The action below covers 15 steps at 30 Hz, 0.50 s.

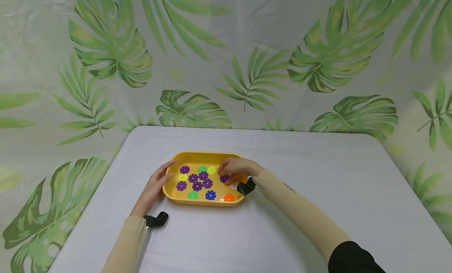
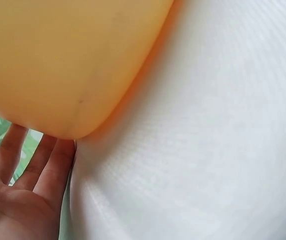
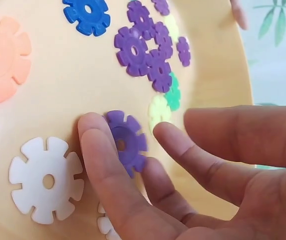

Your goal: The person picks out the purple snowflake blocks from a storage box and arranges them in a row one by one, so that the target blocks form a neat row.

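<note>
While the right hand [image 3: 182,170] reaches into the yellow tray [image 1: 169,188] from its right end, its thumb and fingers lie loosely spread on a purple flower disc [image 3: 125,140] on the tray floor, touching it but not closed round it. Just beside that disc, toward the tray's near right corner, lie a white disc [image 3: 45,180] and an orange disc [image 1: 229,197]. A blue disc [image 1: 210,195] and a green disc [image 1: 192,195] lie along the tray's near wall. A cluster of purple discs [image 1: 197,181] overlaps at the middle of the tray, with a green disc and a pale yellow disc [image 1: 211,170] near the far wall.

The left hand [image 1: 155,186] rests flat against the outside of the tray's left end, fingers straight, gripping nothing; the left wrist view shows its fingertips [image 2: 53,160] touching the tray's rounded corner where it meets the white tablecloth [image 2: 207,150].

The tray stands near the middle of the table [image 1: 318,179], somewhat toward its left edge. A leaf-printed backdrop [image 1: 247,61] hangs behind the far edge
</note>
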### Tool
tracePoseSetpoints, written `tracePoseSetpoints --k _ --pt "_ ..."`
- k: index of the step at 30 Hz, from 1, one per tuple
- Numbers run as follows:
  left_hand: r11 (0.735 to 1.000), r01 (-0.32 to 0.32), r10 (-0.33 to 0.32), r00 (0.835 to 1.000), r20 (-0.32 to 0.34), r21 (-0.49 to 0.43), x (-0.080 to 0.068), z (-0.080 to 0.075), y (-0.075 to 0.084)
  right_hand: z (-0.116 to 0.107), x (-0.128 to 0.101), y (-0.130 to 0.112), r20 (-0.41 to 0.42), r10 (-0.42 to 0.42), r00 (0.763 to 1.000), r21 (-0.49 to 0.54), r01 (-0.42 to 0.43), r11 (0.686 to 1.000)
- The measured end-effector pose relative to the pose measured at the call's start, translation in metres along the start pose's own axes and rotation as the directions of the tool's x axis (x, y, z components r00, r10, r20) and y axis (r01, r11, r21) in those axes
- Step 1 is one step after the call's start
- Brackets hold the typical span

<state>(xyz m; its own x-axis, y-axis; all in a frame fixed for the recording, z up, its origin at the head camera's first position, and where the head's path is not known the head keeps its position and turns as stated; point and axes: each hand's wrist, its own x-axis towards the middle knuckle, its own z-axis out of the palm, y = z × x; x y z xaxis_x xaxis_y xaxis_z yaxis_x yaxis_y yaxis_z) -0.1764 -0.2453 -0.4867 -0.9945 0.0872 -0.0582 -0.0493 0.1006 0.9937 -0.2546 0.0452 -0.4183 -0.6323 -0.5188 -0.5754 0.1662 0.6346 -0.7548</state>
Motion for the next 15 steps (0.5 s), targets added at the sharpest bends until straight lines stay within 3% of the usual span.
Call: tracePoseSetpoints --k 9,15 --pt "1.000 0.001 -0.001 1.000 0.001 0.006 0.000 0.003 0.003 0.003 0.000 -0.001 0.008 -0.041 0.999 -0.082 0.042 0.996" --pt "1.000 -0.020 0.020 1.000 0.016 0.000 -0.004 0.003 0.005 -0.008 -0.012 -0.006 0.011 -0.133 0.991 -0.045 0.133 0.990"
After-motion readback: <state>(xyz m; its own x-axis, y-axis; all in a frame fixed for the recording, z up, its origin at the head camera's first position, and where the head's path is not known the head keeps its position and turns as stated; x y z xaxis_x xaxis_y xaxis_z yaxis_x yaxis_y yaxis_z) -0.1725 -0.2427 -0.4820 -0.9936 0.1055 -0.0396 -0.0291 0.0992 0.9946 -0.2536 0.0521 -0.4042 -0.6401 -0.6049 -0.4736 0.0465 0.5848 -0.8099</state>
